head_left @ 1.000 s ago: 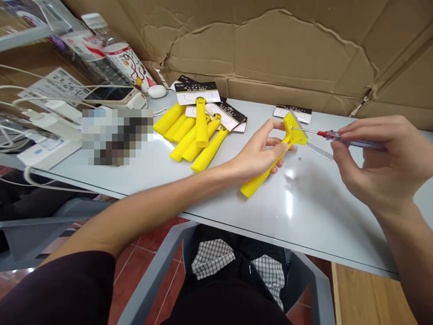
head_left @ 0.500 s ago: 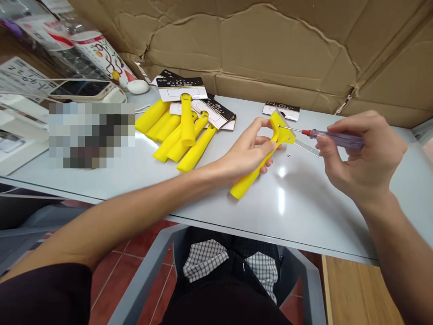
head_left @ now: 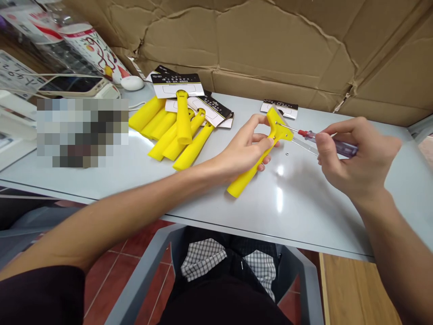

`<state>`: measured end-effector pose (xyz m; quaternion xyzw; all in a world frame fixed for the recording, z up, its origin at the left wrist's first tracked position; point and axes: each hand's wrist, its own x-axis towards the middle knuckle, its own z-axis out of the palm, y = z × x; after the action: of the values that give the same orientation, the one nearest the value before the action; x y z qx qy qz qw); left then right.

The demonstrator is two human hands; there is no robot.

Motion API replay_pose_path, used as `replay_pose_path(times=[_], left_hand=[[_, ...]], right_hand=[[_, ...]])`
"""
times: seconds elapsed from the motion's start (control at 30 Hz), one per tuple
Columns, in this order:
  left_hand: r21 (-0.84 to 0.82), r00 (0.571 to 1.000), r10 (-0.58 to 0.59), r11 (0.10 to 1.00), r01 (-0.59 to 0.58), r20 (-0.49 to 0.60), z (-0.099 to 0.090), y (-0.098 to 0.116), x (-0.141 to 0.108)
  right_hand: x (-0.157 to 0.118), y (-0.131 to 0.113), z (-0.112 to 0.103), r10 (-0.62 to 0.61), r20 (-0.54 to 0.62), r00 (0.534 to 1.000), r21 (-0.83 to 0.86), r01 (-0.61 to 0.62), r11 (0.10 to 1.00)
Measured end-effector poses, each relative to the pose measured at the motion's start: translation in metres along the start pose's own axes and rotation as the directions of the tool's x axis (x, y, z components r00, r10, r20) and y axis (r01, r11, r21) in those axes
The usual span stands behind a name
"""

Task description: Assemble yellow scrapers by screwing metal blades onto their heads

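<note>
Wrapped around the neck of a yellow scraper, my left hand holds it tilted above the table, head up and to the right. My right hand grips a screwdriver with a clear purplish handle and a red collar. Its tip meets one screw spot on the scraper head; a second screw shows beside it. Below the shaft a flat metal blade strip reaches from the scraper head toward my right fingers. On the table under it lies a tiny nut or screw.
Several yellow handles with black-and-white header cards lie piled at left. Another card rests by the cardboard wall. Bottles, a phone and a white mouse stand or lie further left.
The view has shifted slightly. My right hand has turned a little around the screwdriver handle, its tip staying at the same screw spot. My left hand keeps its hold on the scraper.
</note>
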<state>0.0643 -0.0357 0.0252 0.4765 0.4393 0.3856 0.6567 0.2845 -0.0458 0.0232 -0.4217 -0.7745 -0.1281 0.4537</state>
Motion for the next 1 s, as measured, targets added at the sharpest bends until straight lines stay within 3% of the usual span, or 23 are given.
replay_pose_path(times=[0.2,0.3,0.53,0.73,0.9,1.0], left_hand=[[-0.005,1.000,-0.008,1.000,0.008,0.019,0.0006,-0.0044,-0.0005],[0.003,1.000,-0.014,1.000,0.014,0.020,0.0013,-0.0041,-0.0011],[-0.002,0.999,-0.027,1.000,0.027,-0.025,0.0024,-0.0009,-0.0006],[-0.018,0.999,-0.022,1.000,0.021,-0.038,0.0020,-0.0001,-0.0013],[-0.022,0.999,-0.020,1.000,0.020,-0.037,0.0020,0.0007,-0.0016],[-0.025,0.999,-0.023,0.999,0.022,-0.036,0.0022,0.0005,-0.0014]], right_hand=[[0.0008,0.0071,0.0003,-0.012,-0.107,0.994,-0.045,0.008,0.999],[0.0013,0.0069,-0.0003,0.020,-0.052,0.998,-0.065,-0.023,0.998],[-0.0003,0.0002,0.0036,0.005,-0.035,0.999,0.135,0.000,0.991],[-0.0020,0.0030,0.0046,0.096,-0.001,0.995,0.040,-0.096,0.995],[-0.0003,0.0055,0.0052,0.046,0.038,0.998,0.015,-0.046,0.999],[0.0011,0.0030,0.0035,-0.008,0.150,0.989,0.073,-0.003,0.997]])
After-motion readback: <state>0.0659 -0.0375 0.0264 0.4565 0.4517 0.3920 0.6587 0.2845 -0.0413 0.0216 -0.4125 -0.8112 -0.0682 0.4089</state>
